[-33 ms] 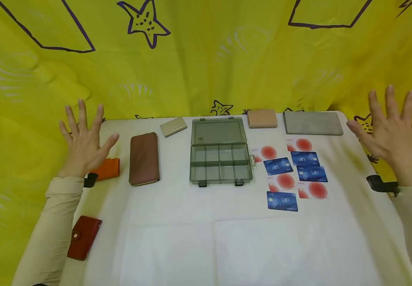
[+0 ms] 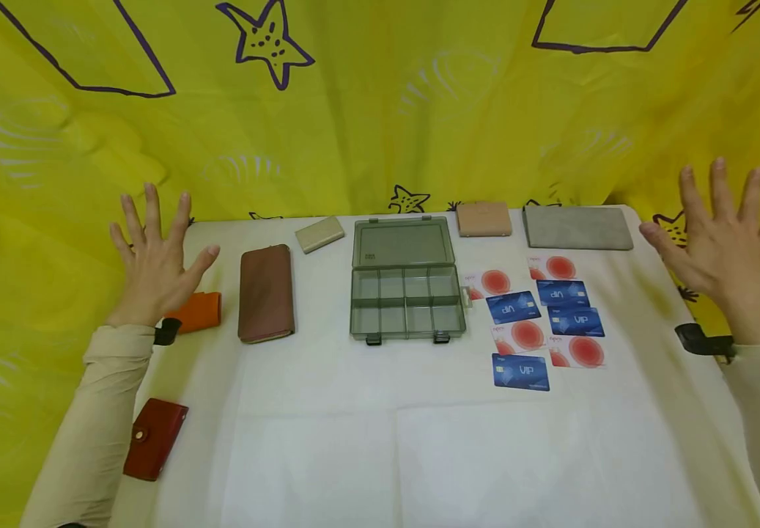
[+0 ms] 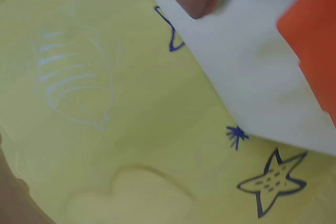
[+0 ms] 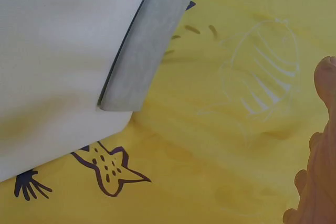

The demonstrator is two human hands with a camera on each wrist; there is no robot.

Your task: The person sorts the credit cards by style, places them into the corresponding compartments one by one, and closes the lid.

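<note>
Both hands are raised with fingers spread, holding nothing. My left hand (image 2: 155, 264) hovers at the table's left edge, overlapping an orange wallet (image 2: 199, 312) in the head view. To its right lies a brown zip wallet (image 2: 267, 293). My right hand (image 2: 729, 249) is held over the table's right edge, nearest a long grey wallet (image 2: 577, 227). Between the hands stands a clear grey compartment box (image 2: 407, 301) with its lid open. Beside the box lie several cards, among them a blue VIP card (image 2: 521, 372) and a red-and-white card (image 2: 577, 351).
A small beige wallet (image 2: 319, 235) and a pink wallet (image 2: 484, 219) lie along the back of the white table (image 2: 327, 455). A dark red snap wallet (image 2: 157, 440) lies at the front left, partly behind the left sleeve. A yellow patterned curtain (image 2: 366, 110) hangs behind.
</note>
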